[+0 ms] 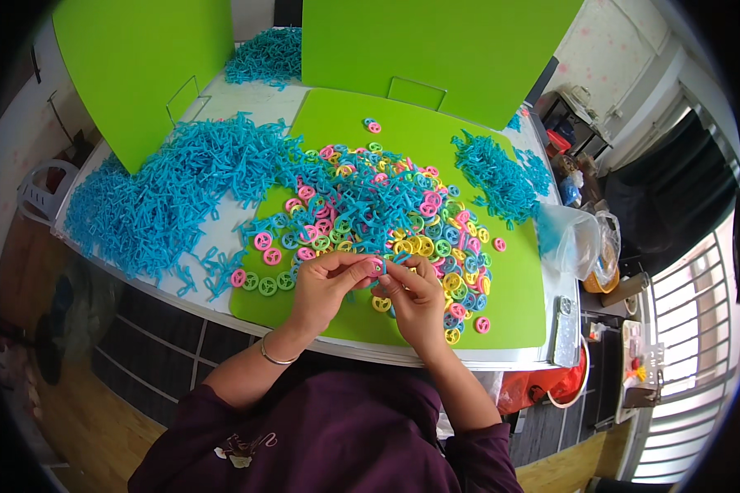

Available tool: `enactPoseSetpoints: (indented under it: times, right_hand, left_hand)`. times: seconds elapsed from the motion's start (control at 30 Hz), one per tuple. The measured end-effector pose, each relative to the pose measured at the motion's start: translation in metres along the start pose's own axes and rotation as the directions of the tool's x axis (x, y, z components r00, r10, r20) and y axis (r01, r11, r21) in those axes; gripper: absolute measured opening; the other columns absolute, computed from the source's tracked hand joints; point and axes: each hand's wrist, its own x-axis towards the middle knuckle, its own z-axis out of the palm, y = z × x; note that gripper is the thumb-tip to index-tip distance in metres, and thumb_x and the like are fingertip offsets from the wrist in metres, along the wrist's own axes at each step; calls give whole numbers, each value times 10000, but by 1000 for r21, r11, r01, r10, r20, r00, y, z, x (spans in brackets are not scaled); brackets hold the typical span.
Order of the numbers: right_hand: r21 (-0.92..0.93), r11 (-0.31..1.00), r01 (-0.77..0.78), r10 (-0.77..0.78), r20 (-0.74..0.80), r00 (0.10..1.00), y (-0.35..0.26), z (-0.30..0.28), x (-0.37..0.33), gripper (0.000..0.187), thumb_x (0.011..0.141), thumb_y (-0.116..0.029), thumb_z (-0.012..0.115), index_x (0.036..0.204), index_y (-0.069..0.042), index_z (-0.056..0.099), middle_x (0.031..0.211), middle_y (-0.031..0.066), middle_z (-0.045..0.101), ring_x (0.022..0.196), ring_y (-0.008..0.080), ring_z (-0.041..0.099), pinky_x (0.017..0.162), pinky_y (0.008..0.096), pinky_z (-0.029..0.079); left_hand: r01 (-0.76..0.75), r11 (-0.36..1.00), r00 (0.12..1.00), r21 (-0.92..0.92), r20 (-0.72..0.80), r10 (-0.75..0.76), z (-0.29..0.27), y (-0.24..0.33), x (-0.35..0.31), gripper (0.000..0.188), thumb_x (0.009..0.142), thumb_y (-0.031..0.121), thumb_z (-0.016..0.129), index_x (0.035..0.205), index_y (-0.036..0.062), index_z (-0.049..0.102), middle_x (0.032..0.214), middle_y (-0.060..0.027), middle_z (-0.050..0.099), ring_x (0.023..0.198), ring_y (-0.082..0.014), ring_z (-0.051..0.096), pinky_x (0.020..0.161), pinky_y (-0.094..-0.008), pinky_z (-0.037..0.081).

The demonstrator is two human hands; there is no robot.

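My left hand pinches a small pink spoked plastic wheel between thumb and fingers. Touching it from the other side, my right hand is closed on a blue forked plastic piece. The two parts meet between my fingertips, which partly hide how they fit together. Just beyond my hands spreads a heap of small wheels in pink, yellow, green and blue. Loose blue forked pieces lie on top of that heap.
A green board lies on the white table. Large blue piles cover the left side, a smaller one the right. Upright green panels stand behind. A phone and a clear plastic bag sit at the right edge.
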Motion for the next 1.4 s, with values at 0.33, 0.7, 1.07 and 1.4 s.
enactPoseSetpoints:
  times: [0.33,0.7,1.07,1.4]
  right_hand:
    - [-114,981,156,-133,189,973,-11,-10,2,290,915,-37,528,1198,-25,593,1132,82,485,940,117,487,768,217,427]
    - [421,895,-147,176,-30,984,-5,-18,5,445,839,36,612,1263,-26,490,939,11,625,911,137,614,775,247,487]
    - [265,943,-202,194,58,979,-2,-8,0,196,868,-76,644,1050,-3,658,867,-6,630,764,65,550,687,207,437]
    - [-404,874,271,-269,64,961,4,-6,-2,315,747,-2,712,1056,-55,683,667,57,476,607,163,475,546,290,397]
  left_hand:
    - [73,990,997,-122,-13,-75,0,1,0,174,884,116,631,1017,4,638,917,-61,670,788,-116,643,714,-244,551]
    - [51,998,998,-23,28,-50,0,2,-2,187,896,145,620,1024,10,624,927,-69,671,833,-145,654,740,-277,552]
    - [-38,999,998,26,42,37,0,-1,-2,122,882,85,625,964,3,663,894,-67,675,770,-115,644,704,-246,553]
    - [77,997,997,-23,12,-76,-7,-5,-1,97,867,59,635,937,2,671,861,-64,679,729,-99,635,656,-204,544]
